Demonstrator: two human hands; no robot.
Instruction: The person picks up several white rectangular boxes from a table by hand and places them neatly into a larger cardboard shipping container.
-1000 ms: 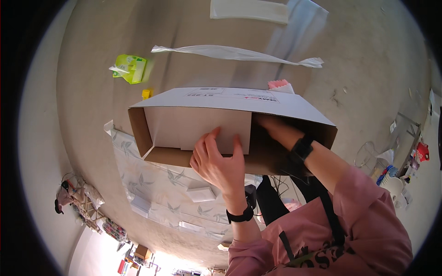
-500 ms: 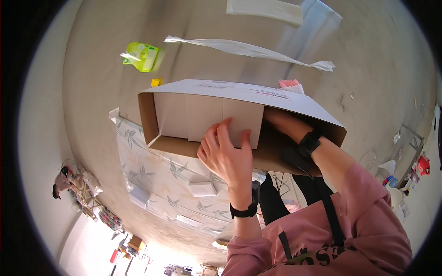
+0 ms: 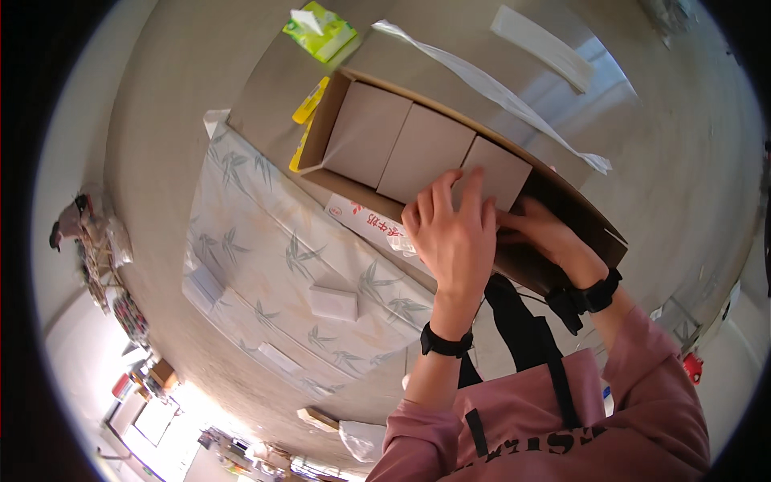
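Person in a pink top [image 3: 522,402], black strap on each wrist. Left hand [image 3: 456,241]: palm down, fingers bent and slightly apart, tips on the right-hand small box [image 3: 504,165]; I can't tell whether they grip it or just rest there. Right hand [image 3: 554,229]: reached into the carton's dark right end, beside that same box; fingers partly hidden, so can't tell if clamped on anything.

Small boxes, three, pale, in a row inside the long brown carton [image 3: 327,120]: the right-hand one under the left hand, the middle box [image 3: 426,153] next to it, the left box [image 3: 368,132] near the carton's left end. Carton tilted, mouth up, slanting down to the person's right. White package [image 3: 361,218] with red print just under its near edge.

Off to the left, leaf-patterned cloth [image 3: 241,257], with a white box [image 3: 333,304] lying on it. Yellow item [image 3: 310,100] by the carton's left end. Beyond the carton, on the grey surface: green tissue pack [image 3: 321,34], twisted white strip [image 3: 490,84], flat white strip [image 3: 542,48]. Clutter [image 3: 100,241] stands by the far left wall.
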